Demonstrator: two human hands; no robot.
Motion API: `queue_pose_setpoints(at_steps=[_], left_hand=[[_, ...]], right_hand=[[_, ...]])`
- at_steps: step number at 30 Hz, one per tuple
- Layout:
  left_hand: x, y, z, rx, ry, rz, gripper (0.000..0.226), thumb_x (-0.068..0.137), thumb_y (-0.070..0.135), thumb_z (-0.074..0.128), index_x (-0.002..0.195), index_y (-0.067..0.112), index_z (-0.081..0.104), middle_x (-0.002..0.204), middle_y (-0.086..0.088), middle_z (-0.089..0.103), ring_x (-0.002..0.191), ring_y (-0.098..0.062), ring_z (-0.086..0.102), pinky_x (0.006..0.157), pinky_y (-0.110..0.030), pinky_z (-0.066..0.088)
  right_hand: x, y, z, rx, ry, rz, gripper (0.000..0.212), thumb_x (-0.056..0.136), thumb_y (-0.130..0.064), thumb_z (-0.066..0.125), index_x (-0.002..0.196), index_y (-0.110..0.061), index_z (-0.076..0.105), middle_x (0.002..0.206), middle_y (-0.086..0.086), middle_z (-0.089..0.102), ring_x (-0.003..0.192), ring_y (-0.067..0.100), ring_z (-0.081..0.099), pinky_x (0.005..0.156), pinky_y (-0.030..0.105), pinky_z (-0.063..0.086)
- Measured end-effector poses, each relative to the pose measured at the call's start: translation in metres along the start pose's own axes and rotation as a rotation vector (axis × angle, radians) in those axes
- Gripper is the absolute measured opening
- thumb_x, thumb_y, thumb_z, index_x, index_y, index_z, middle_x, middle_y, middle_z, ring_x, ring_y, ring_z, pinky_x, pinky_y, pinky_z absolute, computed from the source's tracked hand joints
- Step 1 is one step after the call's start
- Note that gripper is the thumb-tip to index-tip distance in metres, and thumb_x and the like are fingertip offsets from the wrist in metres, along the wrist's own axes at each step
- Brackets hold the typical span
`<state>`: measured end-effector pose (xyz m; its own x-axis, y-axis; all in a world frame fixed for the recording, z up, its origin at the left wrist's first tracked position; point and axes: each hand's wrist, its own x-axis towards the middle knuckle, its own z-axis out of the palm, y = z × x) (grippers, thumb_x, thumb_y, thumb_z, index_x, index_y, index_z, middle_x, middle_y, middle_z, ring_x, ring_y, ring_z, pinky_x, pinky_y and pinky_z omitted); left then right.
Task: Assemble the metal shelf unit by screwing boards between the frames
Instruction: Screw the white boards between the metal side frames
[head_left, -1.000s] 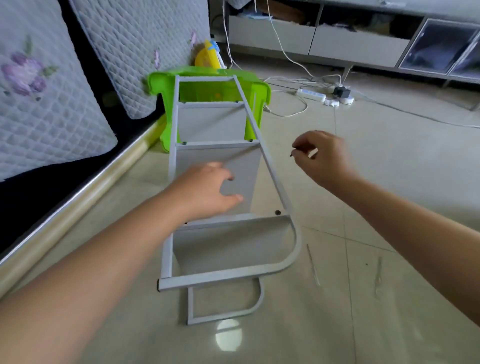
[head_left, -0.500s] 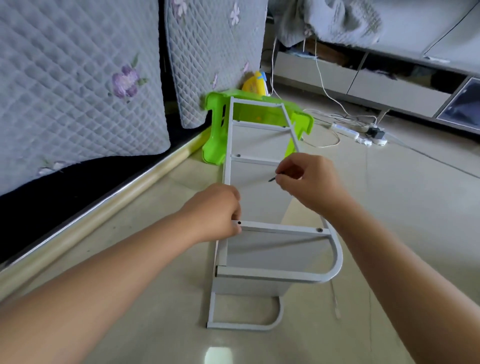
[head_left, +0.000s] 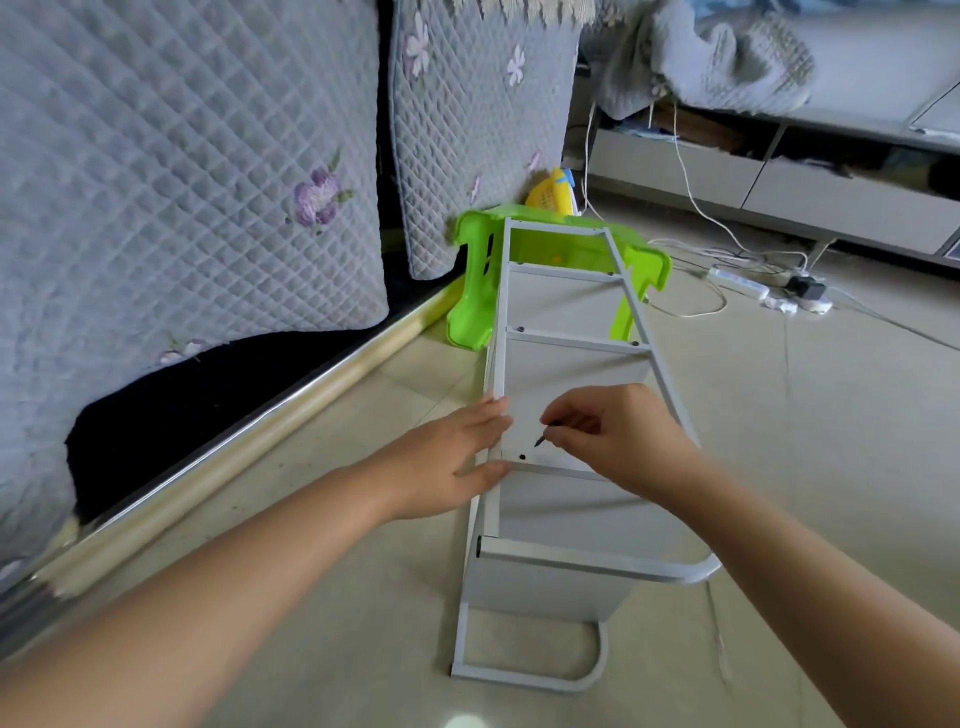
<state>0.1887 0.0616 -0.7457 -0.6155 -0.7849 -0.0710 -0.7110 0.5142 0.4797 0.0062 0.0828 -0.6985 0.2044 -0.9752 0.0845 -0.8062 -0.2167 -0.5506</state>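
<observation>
so over on the left there's a quilted grey cushion (head_left: 171, 171) with purple flowers stitched on it, leaning up against dark furniture with a pale gold trim strip (head_left: 291, 410) along the floor. a second quilted cushion (head_left: 478, 130) stands next to it.

the left hand (head_left: 447, 462) lies flat with straight fingers against the left rail of the shelf unit (head_left: 566, 452), thumb along the near crossbar, steadying it rather than gripping it.

the shelf unit itself lies on its side on the tiled floor (head_left: 831, 441), running away from the person. light grey metal frames, ladder style with crossbars, curved corners at the near end, and pale grey boards standing between the two frames. its far end rests on a bright green plastic stool (head_left: 472, 291). there's a dark screw hole (head_left: 522, 457) at the left end of the near crossbar, and a couple of dark screw heads on the next bar up.

the right hand (head_left: 618, 441) pinches a small dark screw (head_left: 542, 439) between thumb and fingertips, tip angled down at that hole and just short of it.

further right, a white power strip (head_left: 740, 283) and cables on the floor, and a low grey cabinet (head_left: 779, 187) with a rumpled blanket (head_left: 722, 57) on top.

hard to see: the lower frame is mostly hidden under the boards, the right end of the near crossbar is behind the right hand, and the yellow thing behind the stool is too blocked to name.
</observation>
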Motion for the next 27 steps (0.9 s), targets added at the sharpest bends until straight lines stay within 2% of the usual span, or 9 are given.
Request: queue_pose_setpoints(at_steps=[3, 6, 11, 17, 22, 27], left_hand=[[-0.002, -0.007, 0.002, -0.044, -0.055, -0.022, 0.062, 0.098, 0.035, 0.034, 0.149, 0.019, 0.002, 0.149, 0.020, -0.012, 0.131, 0.013, -0.007, 0.108, -0.007, 0.001], [-0.002, -0.011, 0.004, -0.077, -0.076, -0.020, 0.063, 0.098, 0.035, 0.034, 0.148, 0.022, -0.004, 0.140, 0.025, -0.019, 0.134, 0.011, -0.006, 0.113, -0.012, 0.005], [-0.002, -0.013, 0.005, -0.105, -0.068, -0.014, 0.066, 0.098, 0.036, 0.036, 0.147, 0.024, -0.005, 0.139, 0.026, -0.019, 0.132, 0.013, -0.007, 0.112, -0.011, 0.003], [-0.001, -0.014, 0.006, -0.123, -0.065, -0.011, 0.066, 0.097, 0.037, 0.036, 0.147, 0.025, -0.005, 0.139, 0.027, -0.018, 0.133, 0.012, -0.007, 0.111, -0.011, 0.003], [0.000, -0.015, 0.006, -0.123, -0.057, -0.007, 0.066, 0.097, 0.038, 0.037, 0.147, 0.024, -0.004, 0.140, 0.026, -0.017, 0.133, 0.012, -0.006, 0.113, -0.014, 0.004], [-0.001, -0.015, 0.005, -0.137, -0.054, -0.014, 0.066, 0.097, 0.037, 0.039, 0.147, 0.025, -0.002, 0.140, 0.027, -0.014, 0.135, 0.010, -0.005, 0.113, -0.014, 0.005]], right_hand=[[0.003, -0.004, 0.004, -0.023, -0.014, -0.041, 0.018, 0.086, -0.009, 0.060, 0.101, -0.009, 0.070, 0.089, 0.004, 0.071, 0.076, 0.004, 0.056, 0.064, -0.004, 0.036], [0.004, -0.006, 0.007, -0.048, -0.036, -0.074, 0.019, 0.087, -0.008, 0.059, 0.102, -0.007, 0.070, 0.094, 0.006, 0.072, 0.081, 0.007, 0.061, 0.066, -0.002, 0.037], [0.006, -0.005, 0.011, -0.093, -0.040, -0.120, 0.019, 0.087, -0.006, 0.058, 0.101, -0.006, 0.070, 0.092, 0.007, 0.073, 0.084, 0.013, 0.064, 0.074, 0.008, 0.038], [0.005, -0.007, 0.010, -0.177, -0.076, -0.171, 0.020, 0.087, -0.006, 0.057, 0.102, -0.007, 0.070, 0.093, 0.006, 0.073, 0.086, 0.016, 0.066, 0.074, 0.011, 0.041], [0.005, -0.012, 0.008, -0.240, -0.114, -0.185, 0.021, 0.089, -0.011, 0.056, 0.105, -0.010, 0.069, 0.097, 0.005, 0.072, 0.091, 0.019, 0.064, 0.084, 0.026, 0.047], [0.005, -0.013, 0.007, -0.353, -0.154, -0.223, 0.023, 0.091, -0.014, 0.051, 0.107, -0.013, 0.068, 0.103, 0.003, 0.070, 0.095, 0.020, 0.061, 0.080, 0.026, 0.045]])
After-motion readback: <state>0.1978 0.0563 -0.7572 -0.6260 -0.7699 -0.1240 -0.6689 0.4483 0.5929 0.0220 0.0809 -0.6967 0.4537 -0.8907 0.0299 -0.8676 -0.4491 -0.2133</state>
